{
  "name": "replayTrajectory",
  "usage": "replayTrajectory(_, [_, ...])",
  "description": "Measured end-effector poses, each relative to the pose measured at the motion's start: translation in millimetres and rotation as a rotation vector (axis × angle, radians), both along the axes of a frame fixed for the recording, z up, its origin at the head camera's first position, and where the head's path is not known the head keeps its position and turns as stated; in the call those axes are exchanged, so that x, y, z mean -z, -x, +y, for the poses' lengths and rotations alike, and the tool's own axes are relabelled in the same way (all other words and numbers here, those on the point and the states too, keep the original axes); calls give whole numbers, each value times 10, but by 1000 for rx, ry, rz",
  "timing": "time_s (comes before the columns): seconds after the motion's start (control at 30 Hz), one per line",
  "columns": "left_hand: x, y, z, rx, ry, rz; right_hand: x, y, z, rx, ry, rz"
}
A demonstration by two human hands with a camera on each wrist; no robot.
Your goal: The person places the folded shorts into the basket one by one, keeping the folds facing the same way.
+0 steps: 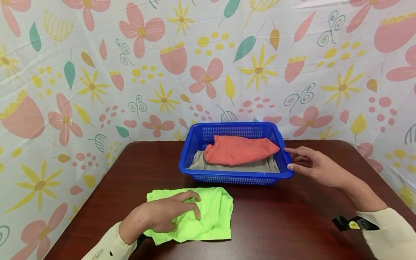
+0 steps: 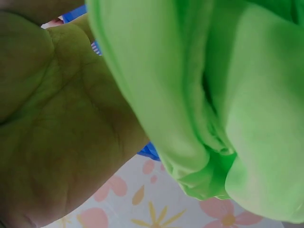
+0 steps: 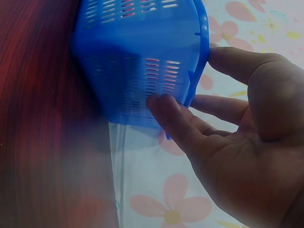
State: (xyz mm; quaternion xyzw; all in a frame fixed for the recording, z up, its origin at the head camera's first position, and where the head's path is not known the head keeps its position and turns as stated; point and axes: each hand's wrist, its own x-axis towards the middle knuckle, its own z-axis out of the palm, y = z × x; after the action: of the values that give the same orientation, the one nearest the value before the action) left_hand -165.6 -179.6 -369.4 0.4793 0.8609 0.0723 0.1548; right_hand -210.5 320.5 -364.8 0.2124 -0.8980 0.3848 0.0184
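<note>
A bright green folded cloth (image 1: 214, 213) lies on the table in front of the basket. My left hand (image 1: 162, 213) is over its left part, fingers spread and bent loosely on top. In the left wrist view, the palm (image 2: 61, 123) shows beside the bunched green fabric (image 2: 190, 95), with the fingertips hidden. At the right end of a blue plastic basket (image 1: 227, 177), my right hand (image 1: 312, 164) touches the rim with its thumb and fingertips. The right wrist view has this hand (image 3: 251, 128) outside the perforated wall, the fingers loosely bent below the rim.
Inside the basket a coral-red folded cloth (image 1: 240, 150) lies over a grey-beige cloth (image 1: 230, 167). The basket stands near the back edge of the dark wooden table (image 1: 292, 220). A flower-patterned curtain (image 1: 208, 43) hangs behind and at the sides.
</note>
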Motion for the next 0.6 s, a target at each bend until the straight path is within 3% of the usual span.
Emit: replayTrajectory(0.6, [22,29,274,19,49,5,4,-7,-4,2,-4,-1])
